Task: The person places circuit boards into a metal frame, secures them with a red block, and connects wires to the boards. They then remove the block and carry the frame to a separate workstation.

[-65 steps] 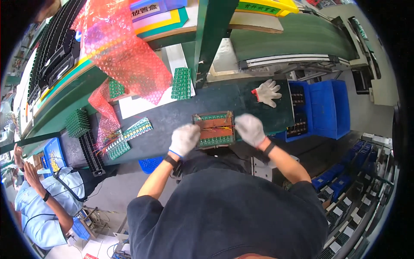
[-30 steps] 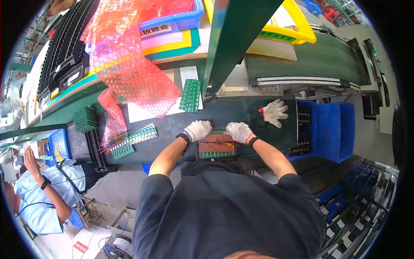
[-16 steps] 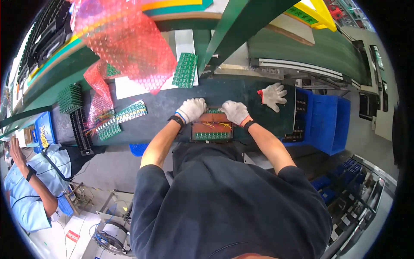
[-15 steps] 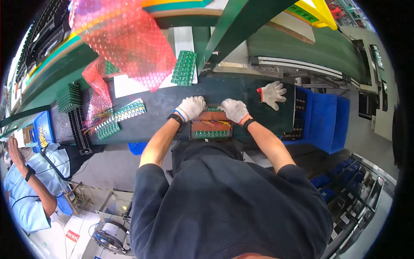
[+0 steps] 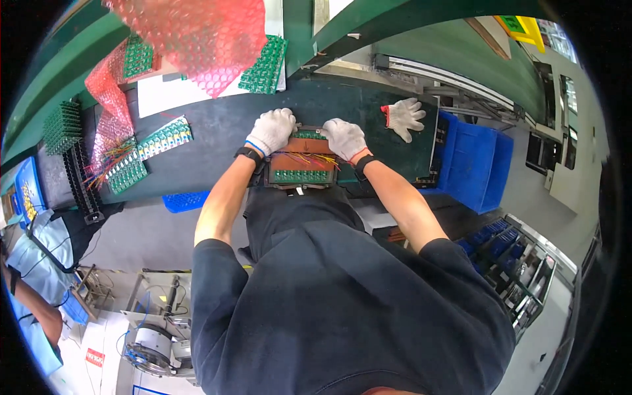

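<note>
Two gloved hands rest on a brown tray [image 5: 299,161] of small green circuit boards, set at the near edge of the dark desk [image 5: 217,125], close against the person's body. The left hand [image 5: 271,130] covers its far left corner and the right hand [image 5: 344,138] its far right, fingers curled down on the rim, seemingly steadying it. Coloured wires [image 5: 315,158] cross the tray. A spare glove [image 5: 403,117] lies to the right, and red bubble wrap [image 5: 197,33] hangs beyond.
</note>
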`<state>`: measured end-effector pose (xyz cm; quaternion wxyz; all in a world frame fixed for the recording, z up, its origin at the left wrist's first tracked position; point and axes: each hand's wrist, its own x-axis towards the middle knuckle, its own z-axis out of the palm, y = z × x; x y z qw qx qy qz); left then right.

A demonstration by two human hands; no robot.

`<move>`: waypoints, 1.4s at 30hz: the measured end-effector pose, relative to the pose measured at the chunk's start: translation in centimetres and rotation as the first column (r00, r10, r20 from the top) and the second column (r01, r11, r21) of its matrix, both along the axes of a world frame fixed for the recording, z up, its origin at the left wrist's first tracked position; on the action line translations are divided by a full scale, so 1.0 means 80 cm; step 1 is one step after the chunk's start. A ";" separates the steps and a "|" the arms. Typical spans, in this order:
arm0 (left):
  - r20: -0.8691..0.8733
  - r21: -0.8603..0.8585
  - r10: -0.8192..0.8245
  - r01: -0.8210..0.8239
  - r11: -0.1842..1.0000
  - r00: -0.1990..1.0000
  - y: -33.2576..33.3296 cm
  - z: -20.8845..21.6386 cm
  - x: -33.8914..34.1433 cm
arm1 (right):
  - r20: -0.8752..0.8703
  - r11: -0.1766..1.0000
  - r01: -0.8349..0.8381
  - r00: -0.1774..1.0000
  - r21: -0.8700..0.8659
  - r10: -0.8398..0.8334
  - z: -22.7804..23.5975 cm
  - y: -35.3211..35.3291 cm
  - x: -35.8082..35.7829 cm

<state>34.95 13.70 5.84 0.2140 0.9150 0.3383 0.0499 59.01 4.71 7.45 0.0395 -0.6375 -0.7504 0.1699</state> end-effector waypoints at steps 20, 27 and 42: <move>0.393 -0.048 0.399 -0.415 0.908 0.828 0.015 0.063 -0.058 | -0.076 0.970 -0.226 0.970 0.084 0.233 0.045 -0.018 -0.009; -0.055 -0.076 -0.011 0.007 0.997 0.998 -0.082 0.089 -0.080 | 0.037 0.994 -0.110 0.993 0.003 0.110 0.034 -0.019 -0.014; -0.237 0.259 0.167 -0.103 0.960 0.957 -0.085 0.000 -0.055 | 0.180 1.000 0.018 0.983 0.002 -0.018 0.025 -0.008 -0.035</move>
